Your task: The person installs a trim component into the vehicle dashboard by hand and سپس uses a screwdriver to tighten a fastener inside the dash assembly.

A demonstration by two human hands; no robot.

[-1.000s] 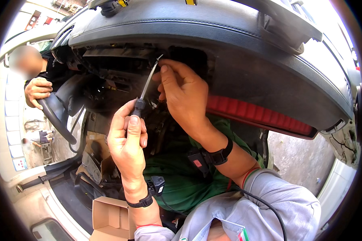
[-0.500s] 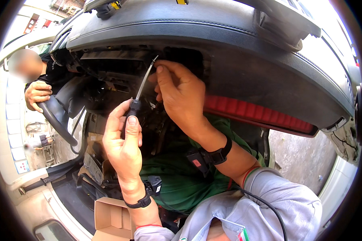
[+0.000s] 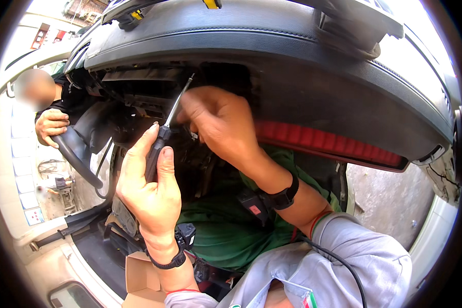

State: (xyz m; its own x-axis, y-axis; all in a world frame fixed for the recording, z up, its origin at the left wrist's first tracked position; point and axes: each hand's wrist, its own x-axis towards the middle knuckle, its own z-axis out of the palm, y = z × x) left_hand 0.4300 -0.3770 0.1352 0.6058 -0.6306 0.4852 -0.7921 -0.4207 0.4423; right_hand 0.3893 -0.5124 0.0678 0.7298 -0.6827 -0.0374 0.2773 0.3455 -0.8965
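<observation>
My left hand (image 3: 149, 195) grips the black handle of a screwdriver (image 3: 163, 134), its thin metal shaft tilted up and right toward the opening under the dashboard (image 3: 272, 31). A small piece, too small to name, sits at the tip. My right hand (image 3: 220, 123) is blurred, fingers curled beside the shaft below the tip; whether they hold anything is hidden. Both wrists carry black straps with small boxes.
At the left another person's hand (image 3: 52, 126) holds the steering wheel (image 3: 77, 159). An open cardboard box (image 3: 141, 277) is at the bottom. Green fabric (image 3: 220, 228) lies beneath my arms; a red quilted panel (image 3: 323, 141) is at the right.
My left hand and the screwdriver have shifted left, the thumb now further from the index finger. My right hand has dropped down and left, away from the tip.
</observation>
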